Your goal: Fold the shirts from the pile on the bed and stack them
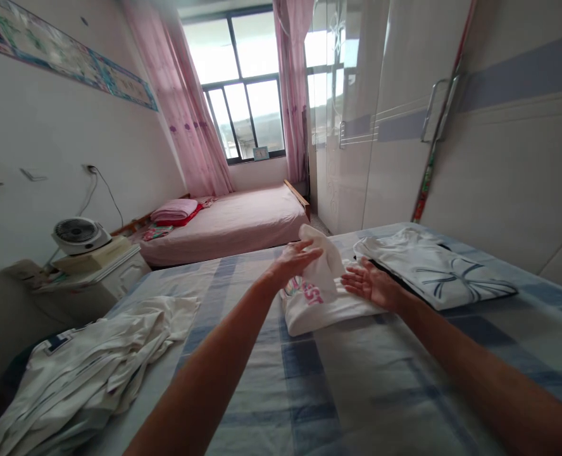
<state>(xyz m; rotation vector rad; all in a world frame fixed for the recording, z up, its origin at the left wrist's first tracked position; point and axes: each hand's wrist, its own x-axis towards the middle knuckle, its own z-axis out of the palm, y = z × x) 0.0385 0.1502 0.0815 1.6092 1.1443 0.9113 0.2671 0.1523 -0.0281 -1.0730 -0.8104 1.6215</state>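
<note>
A: Where is the white shirt (pixel 302 322)?
B: It lies partly folded on the blue-and-white checked sheet (pixel 262 405), in front of the person; pink lettering (pixel 312 293) shows on it, and one flap stands raised.
A: What lifts that flap?
B: The left hand (pixel 297 261); its fingers grip the cloth, though the exact pinch is hard to make out.
A: And the right hand (pixel 372 285)?
B: Open, palm turned toward the flap, fingers spread, just over the shirt's right part; whether it touches the cloth, I cannot tell.
A: What lies around them?
B: A folded white garment (pixel 461 275) with dark curving lines, just beside the shirt on the right; a loose heap of pale clothes (pixel 105 361), well apart on the left.
</note>
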